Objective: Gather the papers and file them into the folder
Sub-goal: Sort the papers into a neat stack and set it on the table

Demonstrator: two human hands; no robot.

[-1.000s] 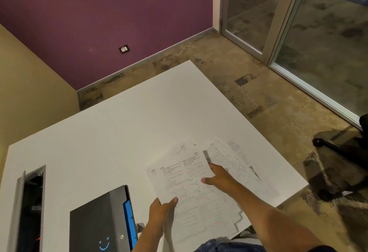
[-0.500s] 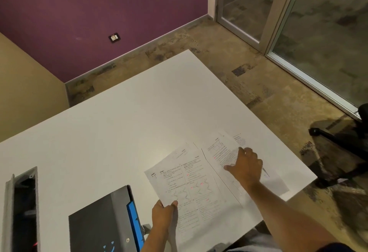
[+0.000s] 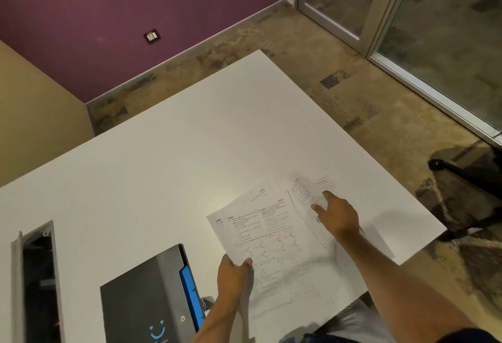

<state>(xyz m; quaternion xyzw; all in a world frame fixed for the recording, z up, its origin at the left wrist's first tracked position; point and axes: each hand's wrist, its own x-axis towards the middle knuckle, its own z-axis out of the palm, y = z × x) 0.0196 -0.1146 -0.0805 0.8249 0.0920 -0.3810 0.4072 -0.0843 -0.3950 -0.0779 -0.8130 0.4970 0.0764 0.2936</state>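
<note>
Several printed papers lie fanned out at the near right of the white table (image 3: 168, 158). My left hand (image 3: 235, 274) pinches the near left corner of the top sheet (image 3: 260, 236), thumb on top. My right hand (image 3: 336, 215) is on the loose sheet to the right (image 3: 305, 193), whose far end is lifted and blurred; its fingers curl onto the paper. A dark grey folder (image 3: 144, 299) with a blue spine strip (image 3: 190, 291) and a blue smiley mark lies closed on the table, left of my left hand.
An open grey cable hatch (image 3: 32, 274) is set into the table at the near left. The table's right edge is just past the papers. A black chair base (image 3: 467, 177) stands on the floor to the right. Purple wall and glass doors lie beyond.
My right hand moved from the middle of the top sheet out to the right-hand sheet, whose far end has now lifted. My left hand keeps its pinch on the top sheet's corner.
</note>
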